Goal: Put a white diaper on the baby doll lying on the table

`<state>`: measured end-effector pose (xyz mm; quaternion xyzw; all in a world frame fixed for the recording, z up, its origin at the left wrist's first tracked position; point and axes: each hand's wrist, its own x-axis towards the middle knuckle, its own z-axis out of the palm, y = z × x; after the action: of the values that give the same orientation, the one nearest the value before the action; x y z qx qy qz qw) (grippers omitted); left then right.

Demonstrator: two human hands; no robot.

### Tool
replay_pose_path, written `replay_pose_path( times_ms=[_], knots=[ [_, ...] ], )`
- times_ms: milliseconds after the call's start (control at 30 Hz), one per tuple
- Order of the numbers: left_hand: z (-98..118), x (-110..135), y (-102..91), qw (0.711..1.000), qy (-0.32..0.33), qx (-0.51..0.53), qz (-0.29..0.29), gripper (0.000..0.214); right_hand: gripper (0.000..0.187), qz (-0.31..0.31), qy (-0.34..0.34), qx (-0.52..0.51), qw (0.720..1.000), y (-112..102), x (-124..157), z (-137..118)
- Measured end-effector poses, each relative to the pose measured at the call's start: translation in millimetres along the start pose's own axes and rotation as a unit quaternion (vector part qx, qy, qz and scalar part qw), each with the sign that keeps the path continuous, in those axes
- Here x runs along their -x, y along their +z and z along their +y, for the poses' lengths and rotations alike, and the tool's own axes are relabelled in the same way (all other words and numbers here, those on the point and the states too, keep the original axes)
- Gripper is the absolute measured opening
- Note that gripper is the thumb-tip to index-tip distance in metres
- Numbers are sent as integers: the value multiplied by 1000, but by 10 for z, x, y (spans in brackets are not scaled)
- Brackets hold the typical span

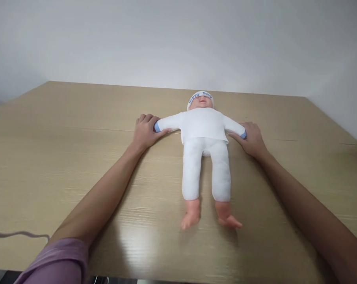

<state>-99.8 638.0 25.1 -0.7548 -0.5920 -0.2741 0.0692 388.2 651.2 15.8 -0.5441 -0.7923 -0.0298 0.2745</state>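
Note:
A baby doll point(204, 126) lies on its back on the wooden table, head away from me and bare feet toward me. It wears a white long-sleeved top with blue cuffs, white trousers and a white cap with blue lettering. My left hand point(145, 132) is closed round the end of the doll's sleeve on the left, thumb along its near side. On the other side, my right hand point(251, 139) grips the opposite cuff, thumb toward the doll's body. Both doll arms are stretched out sideways; the doll's own hands are hidden in my grip.
The pale wooden table point(63, 157) reaches back to a white wall point(166, 43). A thin cord point(19, 233) runs in from the left edge toward my left forearm. Seams cross the tabletop near the doll's arms. The table's front edge shows at the bottom.

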Motion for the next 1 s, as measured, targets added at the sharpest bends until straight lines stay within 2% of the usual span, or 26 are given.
replay_pose_path(
  times_ms=[200, 400, 733, 900, 1000],
  knots=[
    [-52, -57, 59, 1000, 1, 18, 6, 80, 71, -23, -6, -6, 1000, 47, -93, 81],
    [-47, -32, 27, 999, 34, 33, 0, 73, 78, 10, 2, 6, 1000, 116, -26, 125],
    [-113, -39, 84, 995, 39, 89, 2, 73, 85, 23, -3, 12, 1000, 247, 2, 256],
    [-32, 158, 16, 993, 20, 113, 26, 90, 79, 59, 33, -13, 998, 115, 237, 102],
    [231, 400, -142, 992, -19, 111, 54, 77, 72, 80, 51, -33, 995, -81, 529, -121]
  ],
)
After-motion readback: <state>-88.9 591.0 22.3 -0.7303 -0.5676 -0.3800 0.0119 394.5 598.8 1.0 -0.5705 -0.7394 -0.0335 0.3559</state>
